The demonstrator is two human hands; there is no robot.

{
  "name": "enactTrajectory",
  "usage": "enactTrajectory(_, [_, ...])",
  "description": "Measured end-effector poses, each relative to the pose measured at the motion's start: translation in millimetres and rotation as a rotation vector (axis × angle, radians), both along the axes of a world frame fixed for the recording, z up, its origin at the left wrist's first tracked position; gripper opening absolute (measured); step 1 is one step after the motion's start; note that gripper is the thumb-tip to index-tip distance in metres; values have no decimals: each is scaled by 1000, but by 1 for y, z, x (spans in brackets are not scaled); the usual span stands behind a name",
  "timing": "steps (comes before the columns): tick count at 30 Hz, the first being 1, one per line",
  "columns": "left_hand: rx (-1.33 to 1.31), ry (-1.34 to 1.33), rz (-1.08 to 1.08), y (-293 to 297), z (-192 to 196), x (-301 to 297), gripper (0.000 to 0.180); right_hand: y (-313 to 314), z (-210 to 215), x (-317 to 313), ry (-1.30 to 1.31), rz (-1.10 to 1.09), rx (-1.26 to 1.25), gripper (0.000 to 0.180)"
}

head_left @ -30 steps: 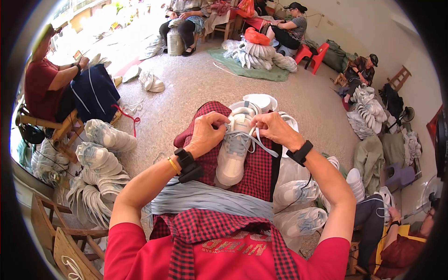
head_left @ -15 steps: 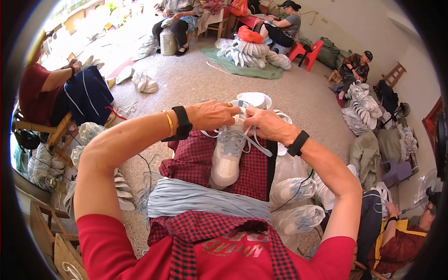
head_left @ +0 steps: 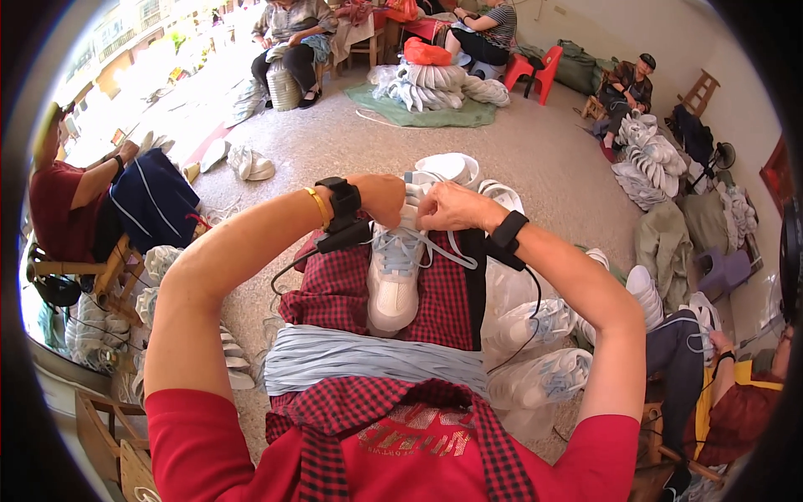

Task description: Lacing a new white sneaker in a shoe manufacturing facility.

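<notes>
The left hand, from where I stand, is bent inward at the shoe's upper opening, fingertips hidden, so I cannot tell whether it grips anything. The pale shoe rests toe toward the person on the lap's checked cloth, with lacing at the top eyelets apparently in hand. The right hand appears pinched on the lace, its slack trailing; the next move seems to call for drawing it through.

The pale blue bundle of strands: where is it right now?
In the lower middle of the head view, the pale blue bundle lies across the person's lap, just below the white shoe and left of the bagged shoes.
</notes>
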State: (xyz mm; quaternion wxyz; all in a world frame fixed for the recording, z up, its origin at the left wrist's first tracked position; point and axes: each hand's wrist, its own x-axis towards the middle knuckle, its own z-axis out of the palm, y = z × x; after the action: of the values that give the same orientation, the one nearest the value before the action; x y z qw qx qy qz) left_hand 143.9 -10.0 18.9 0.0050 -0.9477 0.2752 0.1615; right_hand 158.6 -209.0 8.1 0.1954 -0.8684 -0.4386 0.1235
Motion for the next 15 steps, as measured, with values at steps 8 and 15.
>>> enactTrajectory(8, [-705,-96,188,18,16,3,28,8,-31,-11,-211,-157,182,27])
enactTrajectory(15, [-1027,-373,185,3,81,8,33,33,14,36,71,-366,749,37])
